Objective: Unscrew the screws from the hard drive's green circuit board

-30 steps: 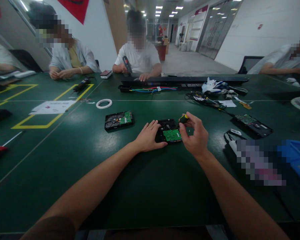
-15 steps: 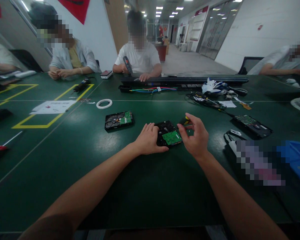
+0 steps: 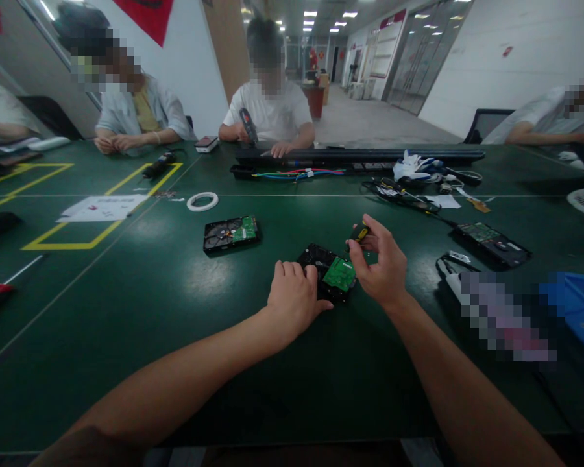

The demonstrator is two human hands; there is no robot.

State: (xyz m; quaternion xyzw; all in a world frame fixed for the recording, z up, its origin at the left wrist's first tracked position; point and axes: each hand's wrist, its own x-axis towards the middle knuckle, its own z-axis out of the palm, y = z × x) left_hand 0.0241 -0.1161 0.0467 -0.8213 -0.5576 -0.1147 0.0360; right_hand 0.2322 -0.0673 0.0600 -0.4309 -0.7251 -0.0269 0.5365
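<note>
A hard drive lies on the green table, turned at an angle, its green circuit board facing up. My left hand grips it along its left side, fingers over the far edge and thumb at the near edge. Just above its right end, my right hand pinches the black and yellow handle of a small screwdriver. The screwdriver's tip cannot be made out. A second hard drive rests to the left, apart from both hands. Another drive lies farther right.
A white tape roll, a long black rail with coloured wires, and gloves lie toward the back. A red screwdriver is at left, a blue bin at right. Opposite, a co-worker holds a power tool.
The hard drive has turned clockwise and come slightly nearer, with my left hand moving along on it. My right hand has stayed about in place, the screwdriver handle now showing more.
</note>
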